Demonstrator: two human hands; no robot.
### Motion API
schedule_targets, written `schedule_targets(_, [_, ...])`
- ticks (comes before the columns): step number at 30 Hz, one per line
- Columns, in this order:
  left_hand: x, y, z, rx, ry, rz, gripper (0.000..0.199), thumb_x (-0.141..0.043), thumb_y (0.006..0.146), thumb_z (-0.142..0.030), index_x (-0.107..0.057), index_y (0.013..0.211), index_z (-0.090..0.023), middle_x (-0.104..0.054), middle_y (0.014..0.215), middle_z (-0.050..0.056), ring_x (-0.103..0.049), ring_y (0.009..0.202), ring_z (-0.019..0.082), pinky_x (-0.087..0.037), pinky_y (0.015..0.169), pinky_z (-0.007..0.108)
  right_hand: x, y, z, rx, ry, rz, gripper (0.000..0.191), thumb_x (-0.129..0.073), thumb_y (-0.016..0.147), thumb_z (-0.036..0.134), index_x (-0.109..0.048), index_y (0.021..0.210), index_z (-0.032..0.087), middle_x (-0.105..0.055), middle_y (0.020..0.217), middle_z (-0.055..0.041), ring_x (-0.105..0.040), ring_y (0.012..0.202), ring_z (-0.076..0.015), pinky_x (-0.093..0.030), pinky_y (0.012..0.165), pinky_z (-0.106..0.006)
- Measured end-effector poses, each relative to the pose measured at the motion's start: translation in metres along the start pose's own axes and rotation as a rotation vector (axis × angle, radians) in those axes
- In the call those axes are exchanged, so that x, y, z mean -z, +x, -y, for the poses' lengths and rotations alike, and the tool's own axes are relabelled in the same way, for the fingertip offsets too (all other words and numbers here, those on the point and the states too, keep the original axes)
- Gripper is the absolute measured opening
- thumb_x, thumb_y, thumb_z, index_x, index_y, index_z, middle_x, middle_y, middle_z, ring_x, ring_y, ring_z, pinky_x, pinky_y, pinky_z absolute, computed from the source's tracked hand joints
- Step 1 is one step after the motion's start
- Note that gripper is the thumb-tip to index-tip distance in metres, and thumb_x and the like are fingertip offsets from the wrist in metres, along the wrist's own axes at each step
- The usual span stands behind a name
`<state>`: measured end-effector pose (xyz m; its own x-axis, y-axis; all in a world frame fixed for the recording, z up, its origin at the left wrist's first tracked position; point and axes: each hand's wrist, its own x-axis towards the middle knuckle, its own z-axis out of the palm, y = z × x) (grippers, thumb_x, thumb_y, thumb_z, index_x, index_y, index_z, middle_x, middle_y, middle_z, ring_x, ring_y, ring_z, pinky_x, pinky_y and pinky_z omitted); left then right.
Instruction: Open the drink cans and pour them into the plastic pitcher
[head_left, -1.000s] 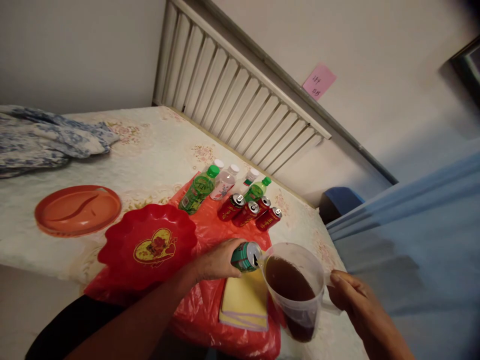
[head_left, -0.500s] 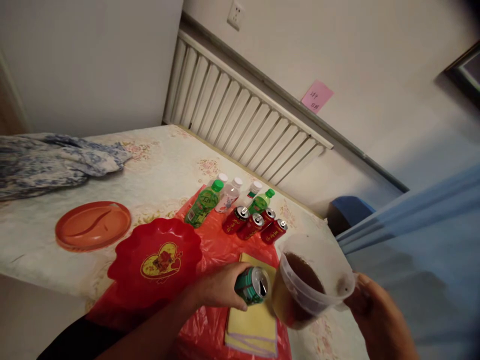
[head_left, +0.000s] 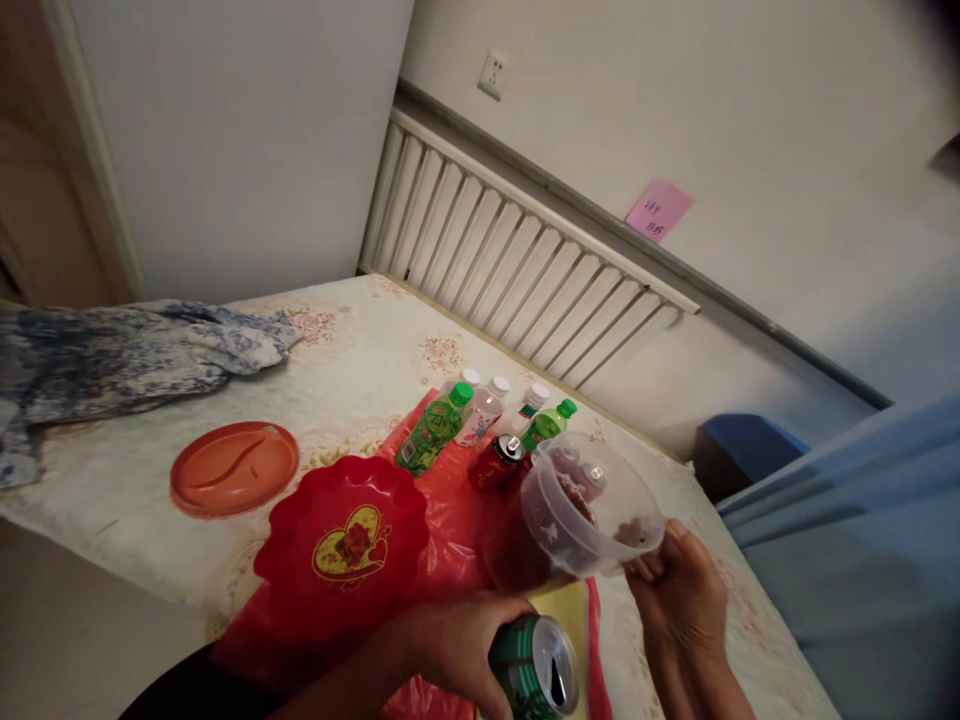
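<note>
My left hand [head_left: 469,645] is wrapped round a green drink can [head_left: 517,665] whose opened top faces up toward me. In my right hand [head_left: 682,590] is the handle of a clear plastic jug [head_left: 577,560] with brown liquid low in its left side; the jug is tilted. Through and behind the jug, red cans show partly hidden, and one red can [head_left: 496,462] stands in plain sight. Under the green can lies a folded yellow cloth [head_left: 562,605], mostly covered by the hand and can.
A red scalloped plate [head_left: 300,540] and an orange oval lid-like dish [head_left: 234,470] lie on the left. Several bottles, among them a green one [head_left: 435,430], stand on red plastic sheeting [head_left: 457,505]. A patterned cloth [head_left: 142,355] lies far left; a radiator [head_left: 510,240] lines the wall.
The jug has moved away from me and left, over the red sheeting and in front of the red cans, and tilts more. The green can has come nearer to me. The view has shifted.
</note>
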<state>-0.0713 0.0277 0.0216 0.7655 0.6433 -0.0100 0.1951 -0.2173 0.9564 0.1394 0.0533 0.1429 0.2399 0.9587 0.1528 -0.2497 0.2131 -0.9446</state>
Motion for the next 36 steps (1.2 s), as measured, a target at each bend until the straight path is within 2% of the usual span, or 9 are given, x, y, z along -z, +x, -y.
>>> schedule_targets(5, [-0.001,-0.002,0.003,0.018,-0.008,-0.007,0.088,-0.085,0.042,-0.031,-0.058,0.126,-0.027,-0.065,0.120,0.004,-0.062,0.106,0.032,-0.051,0.088,0.039,-0.026,0.006,-0.023,-0.001,-0.009,0.100,0.040,-0.063,0.074,0.035,-0.032,0.052,0.022,-0.025,0.047,0.0092,-0.022,0.039,-0.0068,-0.025,0.038,-0.022])
schedule_targets(10, [0.002,-0.005,-0.002,0.014,-0.006,-0.001,0.087,-0.083,0.045,-0.030,-0.056,0.128,-0.029,-0.064,0.122,0.002,-0.062,0.107,0.032,-0.050,0.091,0.040,-0.040,0.014,-0.046,-0.062,0.091,0.088,0.037,-0.067,0.068,0.034,-0.037,0.051,0.022,-0.028,0.045,0.0096,-0.021,0.039,-0.0060,-0.024,0.038,-0.020])
schedule_targets(18, [0.005,-0.004,-0.004,0.032,-0.059,-0.009,0.088,-0.084,0.046,-0.026,-0.056,0.130,-0.027,-0.064,0.124,0.003,-0.062,0.108,0.032,-0.051,0.092,0.041,-0.032,0.022,-0.080,-0.119,0.149,0.136,0.035,-0.066,0.071,0.036,-0.040,0.051,0.021,-0.031,0.044,0.0092,-0.024,0.039,-0.0061,-0.029,0.041,-0.020])
schedule_targets(23, [0.004,0.001,-0.002,0.023,-0.105,-0.028,0.088,-0.085,0.044,-0.028,-0.057,0.128,-0.026,-0.064,0.123,0.004,-0.060,0.108,0.031,-0.049,0.092,0.040,-0.027,0.019,-0.086,-0.097,0.115,0.155,0.037,-0.063,0.076,0.038,-0.039,0.053,0.022,-0.029,0.044,0.0094,-0.025,0.040,-0.0073,-0.029,0.042,-0.022])
schedule_targets(26, [0.003,0.004,-0.004,0.017,-0.154,-0.047,0.083,-0.084,0.047,-0.027,-0.057,0.126,-0.024,-0.065,0.121,0.004,-0.060,0.108,0.030,-0.049,0.092,0.038,-0.024,0.019,-0.085,-0.067,0.079,0.171,0.036,-0.064,0.078,0.043,-0.044,0.056,0.022,-0.035,0.047,0.0084,-0.031,0.043,-0.0085,-0.033,0.045,-0.022])
schedule_targets(28, [0.003,0.007,-0.005,0.008,-0.200,-0.050,0.080,-0.083,0.049,-0.024,-0.057,0.125,-0.022,-0.065,0.120,0.004,-0.060,0.109,0.029,-0.049,0.092,0.038,-0.017,0.018,-0.082,-0.035,-0.007,0.184,0.031,-0.064,0.080,0.048,-0.055,0.067,0.021,-0.051,0.058,0.0051,-0.044,0.052,-0.0110,-0.040,0.054,-0.025])
schedule_targets(30, [0.001,0.010,-0.006,-0.001,-0.247,-0.048,0.080,-0.082,0.049,-0.021,-0.056,0.125,-0.022,-0.065,0.120,0.003,-0.059,0.110,0.029,-0.049,0.093,0.037,-0.004,0.014,-0.078,-0.003,-0.089,0.157,0.033,-0.063,0.081,0.054,-0.063,0.086,0.021,-0.064,0.078,0.0003,-0.057,0.068,-0.0154,-0.047,0.067,-0.029])
schedule_targets(32, [0.000,0.013,-0.006,-0.004,-0.264,-0.061,0.082,-0.082,0.050,-0.018,-0.055,0.127,-0.022,-0.064,0.122,0.004,-0.058,0.113,0.028,-0.047,0.096,0.037,0.015,0.004,-0.074,0.005,-0.134,0.080,0.038,-0.065,0.081,0.053,-0.063,0.102,0.022,-0.068,0.092,-0.0023,-0.062,0.083,-0.0187,-0.048,0.079,-0.033])
schedule_targets(36, [-0.002,0.020,-0.007,-0.007,-0.269,-0.084,0.083,-0.080,0.050,-0.014,-0.053,0.129,-0.021,-0.063,0.126,0.004,-0.057,0.116,0.028,-0.044,0.101,0.037,0.062,-0.035,-0.073,-0.102,-0.239,-0.014,0.041,-0.074,0.077,0.045,-0.063,0.110,0.023,-0.071,0.093,-0.0030,-0.066,0.090,-0.0209,-0.048,0.089,-0.036])
